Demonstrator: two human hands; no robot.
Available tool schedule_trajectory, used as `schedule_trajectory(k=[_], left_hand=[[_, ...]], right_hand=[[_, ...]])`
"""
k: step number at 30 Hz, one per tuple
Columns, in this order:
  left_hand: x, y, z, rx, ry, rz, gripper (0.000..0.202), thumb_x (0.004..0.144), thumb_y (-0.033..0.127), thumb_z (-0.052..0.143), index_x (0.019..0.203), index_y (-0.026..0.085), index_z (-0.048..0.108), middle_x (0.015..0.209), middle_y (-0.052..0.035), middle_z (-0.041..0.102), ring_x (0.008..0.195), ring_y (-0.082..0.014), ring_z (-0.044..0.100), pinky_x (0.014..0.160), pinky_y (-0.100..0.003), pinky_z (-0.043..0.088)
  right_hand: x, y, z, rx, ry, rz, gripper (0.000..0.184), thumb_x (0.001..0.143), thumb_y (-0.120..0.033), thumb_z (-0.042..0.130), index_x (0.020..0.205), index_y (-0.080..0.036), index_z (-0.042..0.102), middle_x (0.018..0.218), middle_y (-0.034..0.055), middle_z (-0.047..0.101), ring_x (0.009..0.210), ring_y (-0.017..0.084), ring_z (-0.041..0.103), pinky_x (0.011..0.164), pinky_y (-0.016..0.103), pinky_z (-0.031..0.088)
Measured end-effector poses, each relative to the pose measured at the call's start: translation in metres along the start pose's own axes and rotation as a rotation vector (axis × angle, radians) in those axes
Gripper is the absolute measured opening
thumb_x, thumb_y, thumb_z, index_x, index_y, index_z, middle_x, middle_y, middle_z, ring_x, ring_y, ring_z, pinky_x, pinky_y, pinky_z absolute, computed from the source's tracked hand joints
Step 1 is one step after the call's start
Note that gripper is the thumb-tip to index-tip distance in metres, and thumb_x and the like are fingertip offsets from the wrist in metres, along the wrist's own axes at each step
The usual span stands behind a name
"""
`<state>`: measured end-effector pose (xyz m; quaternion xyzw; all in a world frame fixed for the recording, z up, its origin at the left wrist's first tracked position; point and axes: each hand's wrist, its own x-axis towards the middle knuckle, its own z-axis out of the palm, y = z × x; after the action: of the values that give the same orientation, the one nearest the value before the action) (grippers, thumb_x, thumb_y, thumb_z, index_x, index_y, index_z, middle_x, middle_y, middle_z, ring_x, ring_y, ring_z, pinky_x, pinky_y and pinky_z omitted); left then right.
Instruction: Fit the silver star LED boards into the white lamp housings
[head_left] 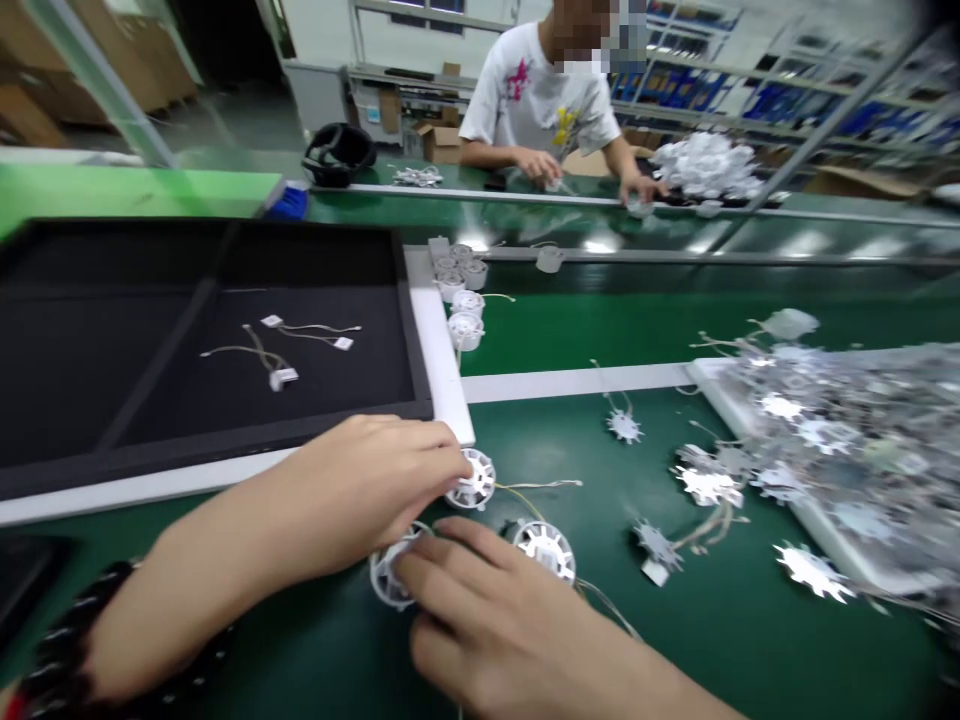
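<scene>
My left hand (375,490), with a beaded bracelet on the wrist, has its fingertips on a round white plastic housing (472,480) with a slotted, spoked face. My right hand (472,610) grips a second white housing (388,568) at the lower left of the fingers. Just right of that hand lies a third housing (545,550) holding a shiny star-shaped metal board, with thin wires trailing from it. A star-shaped board with wires (656,545) lies loose on the green bench (720,640).
A black foam-lined tray (225,340) with a white frame holds several wired connectors. At the right, a white tray (750,420) carries a heap of wired star boards. Several white housings stand farther along. Across the bench, a co-worker handles parts beside a white pile.
</scene>
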<state>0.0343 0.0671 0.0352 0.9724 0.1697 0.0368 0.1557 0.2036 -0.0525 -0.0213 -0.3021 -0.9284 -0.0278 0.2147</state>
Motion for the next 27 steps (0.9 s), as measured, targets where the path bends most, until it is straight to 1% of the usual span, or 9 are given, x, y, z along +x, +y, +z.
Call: schedule_trajectory(k=[3,7,11,14,17,20,23,25,27], left_hand=[[-0.022,0.006,0.008,-0.043,-0.08,-0.036,0.032,0.09,0.004,0.057,0.111,0.024,0.07,0.114,-0.0024,0.077,0.103,-0.0224,0.074,0.089,-0.033,0.057],[-0.052,0.013,0.019,-0.146,-0.097,-0.089,0.042,0.088,0.001,0.052,0.12,0.023,0.069,0.132,-0.003,0.072,0.122,-0.0257,0.068,0.102,-0.04,0.053],[-0.062,0.016,0.023,-0.207,-0.121,-0.125,0.033,0.092,0.02,0.07,0.124,0.024,0.066,0.138,-0.0039,0.069,0.127,-0.0297,0.065,0.106,-0.045,0.052],[-0.059,0.017,0.024,-0.149,-0.172,-0.129,0.031,0.09,0.021,0.076,0.12,0.021,0.066,0.129,-0.0064,0.071,0.119,-0.0311,0.068,0.1,-0.045,0.055],[-0.057,0.018,0.024,-0.106,-0.227,-0.136,0.025,0.092,0.019,0.074,0.116,0.02,0.064,0.122,-0.0069,0.071,0.112,-0.03,0.07,0.096,-0.043,0.055],[-0.058,0.017,0.025,-0.11,-0.246,-0.143,0.028,0.092,0.02,0.075,0.117,0.021,0.063,0.124,-0.0059,0.07,0.112,-0.0295,0.069,0.096,-0.043,0.054],[-0.06,0.014,0.024,-0.104,-0.23,-0.142,0.03,0.091,0.02,0.077,0.117,0.02,0.063,0.122,-0.005,0.069,0.109,-0.0291,0.068,0.092,-0.042,0.053],[-0.06,0.014,0.022,-0.088,-0.229,-0.155,0.028,0.091,0.021,0.078,0.114,0.02,0.063,0.118,-0.0046,0.069,0.105,-0.0283,0.069,0.089,-0.041,0.053],[-0.061,0.016,0.021,-0.071,-0.235,-0.186,0.025,0.09,0.022,0.079,0.109,0.02,0.063,0.111,-0.0036,0.069,0.098,-0.027,0.068,0.084,-0.04,0.053]], right_hand=[[-0.003,0.005,-0.01,0.025,-0.019,0.072,0.021,0.102,-0.013,0.055,0.089,-0.02,0.071,0.108,0.0093,0.072,0.094,0.022,0.062,0.089,0.036,0.051],[-0.007,0.009,-0.024,0.179,-0.029,0.159,0.025,0.104,-0.009,0.047,0.111,-0.014,0.071,0.097,0.0072,0.073,0.078,0.019,0.06,0.072,0.034,0.047],[-0.003,0.006,-0.027,0.216,-0.079,0.177,0.025,0.103,-0.012,0.047,0.104,-0.015,0.072,0.079,0.0034,0.069,0.063,0.019,0.054,0.058,0.035,0.039],[-0.001,0.002,-0.024,0.212,-0.077,0.192,0.027,0.102,-0.014,0.047,0.098,-0.016,0.074,0.075,0.0036,0.069,0.06,0.019,0.054,0.055,0.036,0.036],[-0.002,0.002,-0.02,0.211,-0.106,0.161,0.026,0.098,-0.012,0.048,0.095,-0.016,0.074,0.074,0.0036,0.07,0.06,0.019,0.054,0.054,0.036,0.035],[-0.004,0.004,-0.018,0.229,-0.147,0.174,0.026,0.095,-0.01,0.05,0.088,-0.018,0.073,0.072,0.0028,0.069,0.058,0.019,0.055,0.054,0.037,0.035],[-0.003,0.007,-0.023,0.29,-0.218,0.258,0.026,0.093,-0.01,0.05,0.089,-0.02,0.073,0.078,0.0034,0.073,0.064,0.019,0.062,0.059,0.036,0.043],[-0.002,0.009,-0.033,0.326,-0.171,0.304,0.027,0.092,-0.011,0.051,0.099,-0.021,0.074,0.094,0.0052,0.077,0.08,0.021,0.07,0.071,0.035,0.052],[-0.001,0.012,-0.043,0.346,-0.051,0.33,0.031,0.09,-0.012,0.052,0.11,-0.022,0.074,0.109,0.0066,0.078,0.096,0.022,0.072,0.082,0.035,0.057]])
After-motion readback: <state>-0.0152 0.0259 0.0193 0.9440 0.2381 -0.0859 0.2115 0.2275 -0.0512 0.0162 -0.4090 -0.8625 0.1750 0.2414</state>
